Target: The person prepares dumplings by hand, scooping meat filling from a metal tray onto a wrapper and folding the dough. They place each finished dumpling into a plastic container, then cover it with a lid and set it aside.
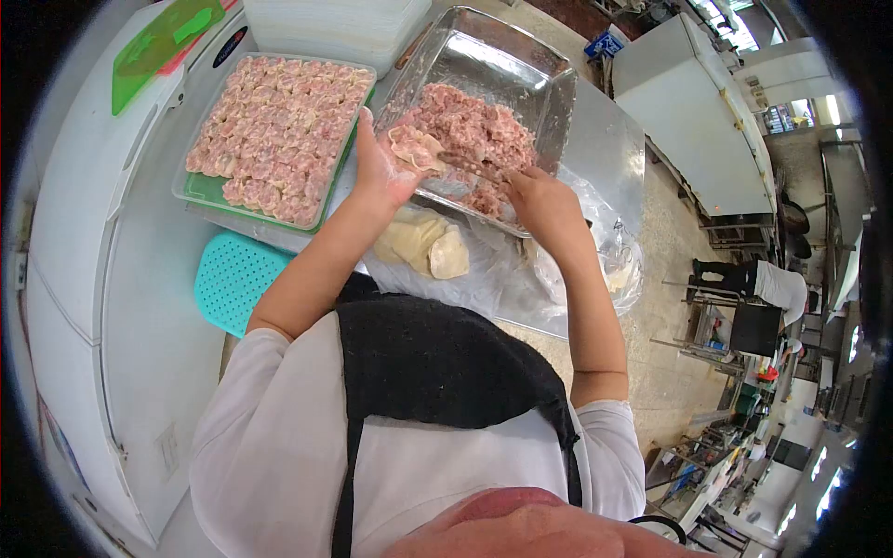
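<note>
Wrapper topped with pink meat lies in the left hand, between the raised thumb and the fingers, the hand cupped and loosely spread, its fingers partly hidden beneath; the right hand is closed around a thin, meat-smeared tool, pinching it near one end, while the other end meets the filling at the wrapper's right edge; both hands are at the near side of a deep metal pan, the wrapper over its near left part and the tool crossing above the pan; ground meat is heaped in the pan, just beyond the tool, with smaller clumps beside the right hand; closer to the body, a stack of pale dough sheets sits on clear plastic; left of the pan, a shallow tray holds closely packed filled pieces, some green base showing at its near left corner; below that tray is a turquoise perforated basket; well apart on the right, another person in a white top bends near dark equipment
</note>
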Available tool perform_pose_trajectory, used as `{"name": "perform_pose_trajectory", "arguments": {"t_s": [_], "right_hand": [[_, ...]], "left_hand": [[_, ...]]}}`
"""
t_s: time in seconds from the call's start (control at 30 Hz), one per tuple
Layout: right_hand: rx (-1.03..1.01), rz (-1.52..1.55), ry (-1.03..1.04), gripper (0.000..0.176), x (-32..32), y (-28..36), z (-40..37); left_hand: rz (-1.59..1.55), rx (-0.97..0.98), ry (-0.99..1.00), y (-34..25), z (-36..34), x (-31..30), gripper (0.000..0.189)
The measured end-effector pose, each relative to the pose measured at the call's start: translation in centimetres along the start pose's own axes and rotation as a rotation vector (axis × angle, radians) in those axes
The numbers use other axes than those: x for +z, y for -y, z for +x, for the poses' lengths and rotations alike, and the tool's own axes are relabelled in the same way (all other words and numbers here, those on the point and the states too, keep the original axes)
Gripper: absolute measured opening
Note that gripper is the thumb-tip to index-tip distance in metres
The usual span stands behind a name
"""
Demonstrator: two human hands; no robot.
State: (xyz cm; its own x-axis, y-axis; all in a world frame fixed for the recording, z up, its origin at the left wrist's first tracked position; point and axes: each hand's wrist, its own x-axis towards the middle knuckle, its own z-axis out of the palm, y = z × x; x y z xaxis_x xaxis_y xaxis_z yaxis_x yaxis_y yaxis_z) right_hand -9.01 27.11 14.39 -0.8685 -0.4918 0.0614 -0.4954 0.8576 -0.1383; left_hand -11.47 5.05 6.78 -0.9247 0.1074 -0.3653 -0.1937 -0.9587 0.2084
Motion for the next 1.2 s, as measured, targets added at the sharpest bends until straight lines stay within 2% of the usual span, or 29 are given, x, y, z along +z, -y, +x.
{"name": "perform_pose_trajectory", "arguments": {"t_s": [0.1,0.13,0.2,0.23,0.27,0.3,0.33,0.37,0.4,0.43,0.47,0.5,0.57,0.6,0.67,0.7,0.77,0.8,0.87,1.0,1.03,1.07,1.13,1.17,1.2], "right_hand": [[-0.065,0.084,-0.070,0.018,1.8,1.2,-0.6],[-0.064,0.108,-0.025,0.020,2.0,0.8,-0.5],[-0.083,0.167,-0.045,0.021,-0.8,-0.1,-0.6],[-0.093,0.227,-0.067,0.022,-2.0,-0.8,-0.8],[-0.163,0.419,-0.182,0.025,-1.8,-2.3,-0.8],[-0.172,0.419,-0.185,0.025,-2.0,-3.2,-1.0],[-0.050,0.472,-0.146,0.025,-2.2,-3.9,-1.3],[0.073,0.524,-0.108,0.026,-2.4,-4.5,-1.6],[0.068,0.522,-0.111,0.026,-2.9,-4.5,-1.9],[0.087,0.566,-0.005,0.024,-3.8,-4.2,-2.2],[0.105,0.608,0.104,0.025,-4.5,-3.9,-2.6],[0.095,0.608,0.104,0.025,-5.0,-3.9,-3.0],[-0.026,0.558,0.125,0.022,-5.5,-3.8,-3.8],[-0.034,0.559,0.126,0.022,-5.0,-3.8,-4.0],[-0.296,0.528,-0.185,0.023,-3.4,-3.7,-4.3],[-0.303,0.530,-0.183,0.023,-2.9,-4.3,-4.2],[-0.348,0.401,-0.096,0.016,-2.4,-5.6,-3.6],[-0.355,0.401,-0.096,0.016,-2.9,-5.4,-3.8],[-0.240,0.013,-0.330,0.015,-4.0,-4.5,-4.1],[-0.267,0.037,-0.247,0.019,-1.8,-4.3,-4.0],[-0.275,0.036,-0.251,0.019,-2.3,-4.9,-4.0],[-0.262,0.191,-0.268,0.021,-3.1,-5.5,-3.9],[-0.217,0.495,-0.261,0.021,-5.0,-5.8,-4.1],[-0.219,0.495,-0.264,0.021,-6.0,-5.9,-4.5],[-0.177,0.506,-0.125,0.021,-7.0,-6.1,-4.9]], "left_hand": [[-0.015,-0.031,-0.057,0.9,0.4,0.9,0.062],[-0.013,-0.030,-0.059,1.2,2.3,-1.3,0.062],[-0.469,-0.353,0.739,1.4,7.3,-7.6,0.052],[-0.464,-0.348,0.743,1.3,5.1,-4.7,0.052],[-0.181,-0.170,0.527,1.3,2.6,-1.7,0.046],[0.093,0.011,0.304,1.3,0.1,0.9,0.040],[0.324,0.043,0.430,1.4,-0.8,1.5,0.045],[0.325,0.050,0.433,1.4,-1.6,2.2,0.045],[0.665,0.140,0.474,1.3,-2.3,2.9,0.056],[1.005,0.233,0.504,1.3,-2.8,3.4,0.068],[1.120,0.377,0.564,1.7,-2.8,4.0,0.082],[1.121,0.386,0.559,1.8,-2.8,4.3,0.082],[1.486,0.603,0.832,1.7,-2.6,4.9,0.071],[1.490,0.609,0.826,1.6,-2.5,5.3,0.071],[1.782,0.514,0.973,1.3,-2.6,5.8,0.051],[1.784,0.518,0.967,1.4,-2.8,6.0,0.051],[1.864,0.344,0.731,1.6,-3.1,6.2,0.034],[1.865,0.349,0.723,1.9,-3.4,6.2,0.034],[1.809,0.371,0.396,2.3,-3.9,5.7,0.036],[1.864,0.375,0.424,2.2,-2.6,4.5,0.047],[1.850,0.433,0.446,2.2,-3.3,4.8,0.053],[1.838,0.492,0.470,2.1,-4.1,5.2,0.059],[1.856,0.463,0.422,2.0,-6.2,6.4,0.065],[1.869,0.424,0.377,2.0,-6.7,6.7,0.071],[1.871,0.425,0.378,2.0,-6.7,6.7,0.071]]}}
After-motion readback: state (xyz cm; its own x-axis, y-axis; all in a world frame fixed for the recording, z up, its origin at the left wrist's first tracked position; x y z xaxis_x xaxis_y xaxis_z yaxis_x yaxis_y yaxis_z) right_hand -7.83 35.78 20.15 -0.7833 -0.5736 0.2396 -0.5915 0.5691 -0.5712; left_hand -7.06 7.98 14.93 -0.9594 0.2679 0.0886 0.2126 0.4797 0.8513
